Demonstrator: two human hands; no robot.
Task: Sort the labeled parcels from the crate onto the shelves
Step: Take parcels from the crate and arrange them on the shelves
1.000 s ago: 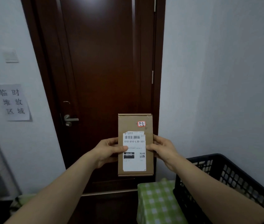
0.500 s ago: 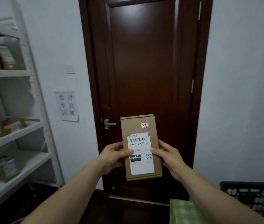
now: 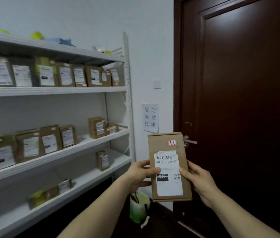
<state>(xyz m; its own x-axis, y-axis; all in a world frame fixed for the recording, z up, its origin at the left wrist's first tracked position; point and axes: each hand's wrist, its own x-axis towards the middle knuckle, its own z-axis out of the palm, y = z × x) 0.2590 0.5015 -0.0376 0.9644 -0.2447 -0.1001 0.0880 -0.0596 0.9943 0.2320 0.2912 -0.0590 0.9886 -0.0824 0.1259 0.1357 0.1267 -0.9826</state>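
A small parcel storeroom: white metal shelves (image 3: 55, 91) stand against a plain white wall (image 3: 149, 48), their tiers lined with brown cardboard parcels (image 3: 65, 76) bearing printed shipping labels, while a paper sign (image 3: 150, 118) in Chinese reading "temporary stacking area" hangs beside a dark wooden door (image 3: 247, 100).

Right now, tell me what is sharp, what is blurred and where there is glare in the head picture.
Head view, centre: the held parcel is sharp, its label reading 010 010 L30 551; head view, left side: the shelved parcels are blurred, their labels unreadable; head view, right side: soft glare lies on the door, on its upper panel.
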